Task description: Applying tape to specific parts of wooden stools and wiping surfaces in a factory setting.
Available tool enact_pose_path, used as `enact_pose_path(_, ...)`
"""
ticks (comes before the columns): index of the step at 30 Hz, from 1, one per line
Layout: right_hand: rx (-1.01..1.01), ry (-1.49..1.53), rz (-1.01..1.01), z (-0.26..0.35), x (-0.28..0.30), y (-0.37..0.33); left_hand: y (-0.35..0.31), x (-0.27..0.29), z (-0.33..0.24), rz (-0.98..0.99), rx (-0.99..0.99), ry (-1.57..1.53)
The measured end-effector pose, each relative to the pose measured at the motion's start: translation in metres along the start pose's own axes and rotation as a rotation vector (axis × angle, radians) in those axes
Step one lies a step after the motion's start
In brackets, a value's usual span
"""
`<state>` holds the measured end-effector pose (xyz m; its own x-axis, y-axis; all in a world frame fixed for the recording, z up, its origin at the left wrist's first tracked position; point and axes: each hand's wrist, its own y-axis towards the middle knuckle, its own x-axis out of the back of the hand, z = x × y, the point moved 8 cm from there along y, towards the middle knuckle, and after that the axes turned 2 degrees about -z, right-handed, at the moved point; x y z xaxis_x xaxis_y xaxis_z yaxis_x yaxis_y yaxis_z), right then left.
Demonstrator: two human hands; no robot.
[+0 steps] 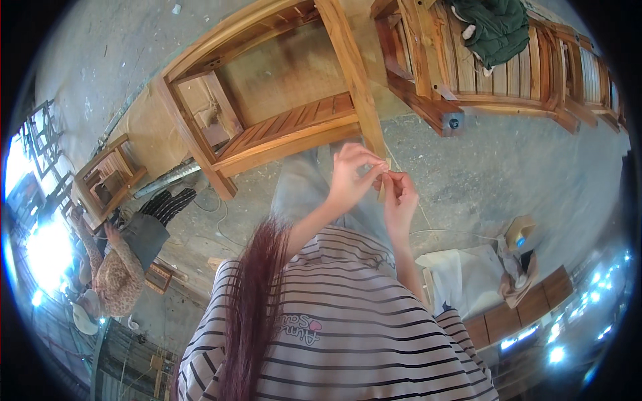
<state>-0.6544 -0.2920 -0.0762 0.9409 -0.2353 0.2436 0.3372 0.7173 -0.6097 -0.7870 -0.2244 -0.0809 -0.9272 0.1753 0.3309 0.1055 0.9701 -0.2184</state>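
In front of my body both hands come together, fingertips almost touching. My left hand (353, 175) is closed in a pinch, thumb against fingers. My right hand (400, 195) pinches from the other side. Between them shows a narrow tan strip (382, 194); its material is too small to make out, and the fingers cover part of it. Just beyond stands a wooden bench frame (289, 144) with a slatted lower part. The end of its right-hand leg (372, 127) lies right beside my fingertips.
Several slatted wooden benches (495, 103) stand at the far right, a dark green garment (491, 30) lying on one. At the left another person (119, 281) works at a small wooden frame (107, 179). Pale cloth (461, 277) covers something at the right. A thin cord (455, 232) crosses the floor.
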Motion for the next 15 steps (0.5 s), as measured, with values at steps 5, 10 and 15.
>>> enact_pose_path(5, -0.107, 0.17, -0.157, -0.021, 0.022, -0.034, 0.069, 0.058, 0.059, -0.442, 0.232, -0.238)
enact_pose_path(10, -0.146, 0.155, -0.088, -0.041, 0.017, -0.034, 0.11, 0.012, 0.031, -0.222, 0.001, 0.327)
enact_pose_path(15, -0.121, 0.209, -0.095, -0.03, 0.023, -0.023, 0.108, -0.009, 0.072, -0.123, 0.053, 0.48)
